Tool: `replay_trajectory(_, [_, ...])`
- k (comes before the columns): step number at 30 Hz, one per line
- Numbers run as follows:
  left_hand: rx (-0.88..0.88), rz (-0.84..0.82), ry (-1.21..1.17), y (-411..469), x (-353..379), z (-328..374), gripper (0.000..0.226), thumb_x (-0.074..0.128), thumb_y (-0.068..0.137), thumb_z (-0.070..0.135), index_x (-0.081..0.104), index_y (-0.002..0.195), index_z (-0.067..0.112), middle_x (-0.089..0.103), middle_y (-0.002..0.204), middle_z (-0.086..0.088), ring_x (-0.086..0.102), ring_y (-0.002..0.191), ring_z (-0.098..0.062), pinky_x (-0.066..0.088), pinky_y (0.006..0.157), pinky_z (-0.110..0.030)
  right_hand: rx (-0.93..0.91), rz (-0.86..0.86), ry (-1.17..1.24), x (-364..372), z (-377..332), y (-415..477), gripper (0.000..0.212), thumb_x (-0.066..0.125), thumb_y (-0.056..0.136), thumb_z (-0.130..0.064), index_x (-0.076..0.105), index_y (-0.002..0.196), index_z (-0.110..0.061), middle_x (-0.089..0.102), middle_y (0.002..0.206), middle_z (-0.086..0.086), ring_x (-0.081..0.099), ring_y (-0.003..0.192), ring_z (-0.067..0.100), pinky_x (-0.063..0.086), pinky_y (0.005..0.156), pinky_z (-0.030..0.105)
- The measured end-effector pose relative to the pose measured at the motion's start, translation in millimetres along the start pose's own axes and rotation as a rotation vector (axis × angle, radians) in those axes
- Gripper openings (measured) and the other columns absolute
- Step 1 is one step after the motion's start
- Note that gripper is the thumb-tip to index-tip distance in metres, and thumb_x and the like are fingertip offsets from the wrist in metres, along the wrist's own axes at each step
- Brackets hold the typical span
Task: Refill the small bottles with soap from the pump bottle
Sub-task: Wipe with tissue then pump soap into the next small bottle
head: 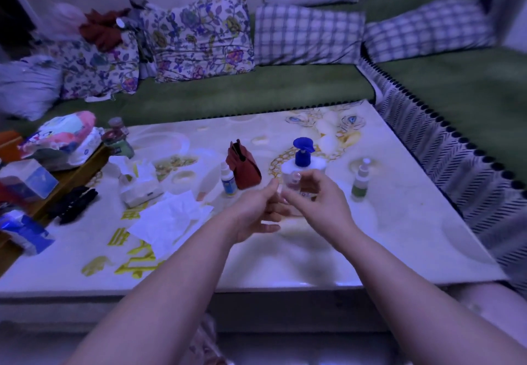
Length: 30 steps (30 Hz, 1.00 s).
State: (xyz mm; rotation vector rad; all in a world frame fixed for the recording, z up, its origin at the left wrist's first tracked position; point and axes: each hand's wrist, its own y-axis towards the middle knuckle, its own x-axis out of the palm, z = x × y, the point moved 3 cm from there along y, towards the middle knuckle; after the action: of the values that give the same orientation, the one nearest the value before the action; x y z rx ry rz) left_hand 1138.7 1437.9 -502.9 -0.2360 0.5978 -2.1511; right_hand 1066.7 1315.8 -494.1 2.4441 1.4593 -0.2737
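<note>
The white pump bottle (318, 165) with a blue pump head stands in the middle of the table. Right in front of it my right hand (319, 196) curls its fingers round a small clear bottle (295, 183), whose round mouth points up. My left hand (256, 210) hovers just left of that bottle, thumb stretched towards it and fingers loosely curled, with nothing visible in it. A small bottle with a blue label (228, 183) stands to the left, and a small green bottle (359, 186) to the right. Both have their caps on.
A red pouch (245, 169) stands beside the blue-label bottle. Loose tissues (168, 219) and a tissue pack (139, 188) lie on the left of the patterned table (399, 236). Clutter fills a wooden tray (71, 173) at the far left. A green sofa with cushions runs behind and to the right.
</note>
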Motion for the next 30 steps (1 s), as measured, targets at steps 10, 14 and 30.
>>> replay_trajectory(10, [0.672, 0.586, 0.602, 3.7, 11.5, 77.7, 0.024, 0.051, 0.090, 0.013, 0.058, 0.112, 0.022, 0.061, 0.101, 0.006, 0.056, 0.098, -0.017, 0.047, 0.085, -0.034, 0.134, 0.116, -0.242, -51.5, 9.6, 18.2, 0.022, 0.073, 0.070, -0.039, 0.065, 0.090, -0.034, 0.068, 0.081, -0.016, 0.064, 0.085, 0.002, 0.051, 0.076, 0.028])
replay_trajectory(14, [0.776, 0.512, 0.906, 3.9, 19.4, 87.7, 0.045, 0.049, 0.092, 0.006, 0.051, 0.133, 0.025, 0.054, 0.131, 0.006, 0.037, 0.127, -0.014, 0.034, 0.099, -0.029, 0.151, 0.115, -0.259, -50.7, 8.3, 24.7, 0.026, 0.073, 0.071, -0.041, 0.068, 0.095, -0.031, 0.068, 0.081, -0.016, 0.065, 0.082, 0.002, 0.052, 0.077, 0.030])
replay_trajectory(30, [0.851, 0.467, 1.023, 11.7, 19.1, 77.6, 0.050, 0.050, 0.088, 0.002, 0.054, 0.132, 0.027, 0.057, 0.131, 0.010, 0.040, 0.125, -0.014, 0.037, 0.101, -0.041, 0.132, 0.130, -0.400, -54.1, -11.2, 28.2, 0.041, 0.069, 0.076, -0.051, 0.066, 0.113, -0.034, 0.069, 0.090, -0.022, 0.065, 0.086, -0.001, 0.045, 0.081, 0.027])
